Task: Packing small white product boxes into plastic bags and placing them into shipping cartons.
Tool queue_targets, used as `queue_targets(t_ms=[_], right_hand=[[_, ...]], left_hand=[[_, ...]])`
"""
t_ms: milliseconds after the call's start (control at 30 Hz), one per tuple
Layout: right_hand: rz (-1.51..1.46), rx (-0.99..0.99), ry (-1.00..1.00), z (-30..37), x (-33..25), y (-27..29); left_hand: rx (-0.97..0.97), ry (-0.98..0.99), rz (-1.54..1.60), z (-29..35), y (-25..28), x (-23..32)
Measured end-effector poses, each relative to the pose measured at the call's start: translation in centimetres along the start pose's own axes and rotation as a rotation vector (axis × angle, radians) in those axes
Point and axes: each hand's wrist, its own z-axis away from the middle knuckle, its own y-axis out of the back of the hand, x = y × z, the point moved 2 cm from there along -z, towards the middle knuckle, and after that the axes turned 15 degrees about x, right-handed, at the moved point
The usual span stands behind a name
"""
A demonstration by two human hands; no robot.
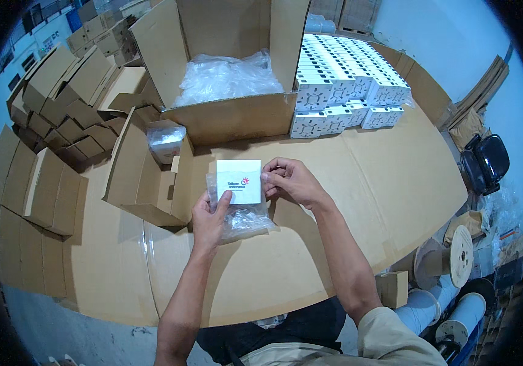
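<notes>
A flat white square box (238, 174) with a small printed mark sits partly inside a clear plastic bag (241, 224), its top end sticking out above the bag. My left hand (208, 218) grips box and bag from the left, thumb across the front. At the box's right edge, my right hand (295, 183) has its fingers closed in a pinch at the bag's side; the exact spot they grip is partly hidden. To the left of my hands stands an open cardboard carton (179, 198), with a plastic-wrapped white box (167, 144) in its far end.
Behind my hands stands a large open carton (231, 122) full of clear plastic bags (231, 76). White boxes (353, 82) are stacked at the far right of the cardboard-covered table (383, 183). Brown cartons (48, 177) crowd the left. Cable spools (459, 256) lie beyond the right edge.
</notes>
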Motion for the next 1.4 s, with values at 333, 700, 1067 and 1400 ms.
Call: queue_targets(t_ms=[333, 700, 1067, 1400], right_hand=[[-0.064, -0.021, 0.058, -0.9, 1.6, 0.4], [-0.001, -0.007, -0.002, -0.5, 1.3, -0.2], [-0.109, -0.031, -0.018, -0.1, 0.9, -0.8], [-0.175, -0.095, 0.099, 0.0, 0.4, -0.3]], left_hand=[[-0.032, -0.023, -0.030, 0.0, -0.3, 0.0], [0.018, -0.075, -0.056, 0.0, 0.0, 0.4], [0.073, -0.103, -0.036, -0.2, 0.4, -0.1], [0.070, -0.242, 0.010, 0.3, -0.1, 2.0]])
